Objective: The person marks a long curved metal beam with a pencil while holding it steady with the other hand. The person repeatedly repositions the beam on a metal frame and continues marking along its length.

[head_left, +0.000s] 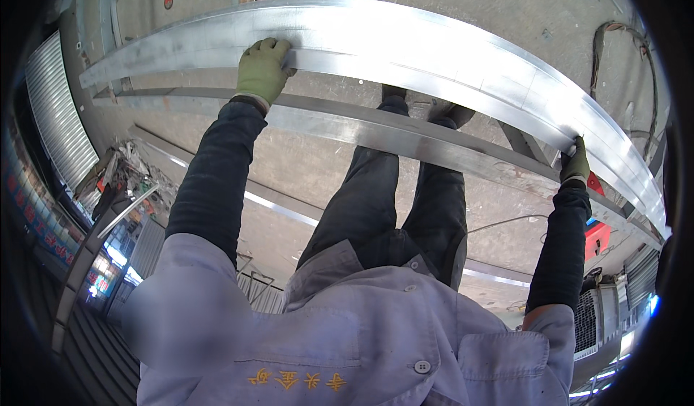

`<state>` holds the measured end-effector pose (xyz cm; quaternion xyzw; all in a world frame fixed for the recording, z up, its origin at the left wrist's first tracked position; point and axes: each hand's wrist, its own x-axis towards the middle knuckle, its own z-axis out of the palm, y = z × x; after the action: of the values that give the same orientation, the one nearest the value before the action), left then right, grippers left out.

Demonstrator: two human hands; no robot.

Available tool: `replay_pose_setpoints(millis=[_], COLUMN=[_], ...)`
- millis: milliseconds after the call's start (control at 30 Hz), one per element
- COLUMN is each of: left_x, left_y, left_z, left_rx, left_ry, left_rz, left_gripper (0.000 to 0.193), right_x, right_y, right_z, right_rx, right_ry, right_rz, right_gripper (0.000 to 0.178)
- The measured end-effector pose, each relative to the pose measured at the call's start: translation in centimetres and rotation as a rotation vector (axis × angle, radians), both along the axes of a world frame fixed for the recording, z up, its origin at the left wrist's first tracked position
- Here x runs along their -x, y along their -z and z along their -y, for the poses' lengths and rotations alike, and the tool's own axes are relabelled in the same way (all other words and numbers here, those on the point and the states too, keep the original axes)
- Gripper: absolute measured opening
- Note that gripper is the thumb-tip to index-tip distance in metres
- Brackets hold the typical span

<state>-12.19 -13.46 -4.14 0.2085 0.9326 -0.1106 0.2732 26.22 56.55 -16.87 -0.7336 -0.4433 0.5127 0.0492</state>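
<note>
A long, shiny bent metal sheet (405, 41) stretches across the view in front of me, its near edge folded into a lip. My left hand (264, 72), in a green work glove, is closed over this near edge left of the middle. Toward the far right end, my right hand (576, 164), gloved alike, grips the same edge with the thumb on top; its other fingers are hidden beneath. Closer to my legs runs a grey steel beam (361, 127), roughly parallel to the sheet. My shoes show partly between the two.
A crosswise steel bar (524, 144) meets the beam. Behind my feet a long metal strip (282, 207) crosses the concrete floor. At right are a red case (597, 240) and a dark hose (598, 41). Scrap (130, 178) and corrugated sheeting (61, 109) lie left.
</note>
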Motion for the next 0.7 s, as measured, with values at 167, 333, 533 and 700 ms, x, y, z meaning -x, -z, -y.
replay_pose_setpoints(millis=[167, 333, 533, 700], left_x=[-0.2, -0.3, -0.1, -0.2], left_y=[0.5, 0.7, 0.9, 0.6], left_z=[0.1, 1.2, 0.8, 0.5], left_rx=[-0.021, -0.080, -0.118, -0.118], left_ry=[-0.012, -0.024, -0.046, -0.072], left_rz=[-0.019, -0.052, -0.060, -0.059], left_gripper=[0.057, 0.055, 0.052, 0.052], right_x=[-0.6, 1.4, 1.6, 2.4], right_y=[0.0, -0.7, -1.4, -1.8], right_z=[-0.5, 1.2, 1.2, 1.9], right_rx=[-0.056, -0.098, -0.122, -0.132], right_ry=[-0.020, 0.006, 0.036, 0.043], right_rz=[0.028, 0.061, 0.040, 0.074], right_gripper=[0.071, 0.075, 0.079, 0.082])
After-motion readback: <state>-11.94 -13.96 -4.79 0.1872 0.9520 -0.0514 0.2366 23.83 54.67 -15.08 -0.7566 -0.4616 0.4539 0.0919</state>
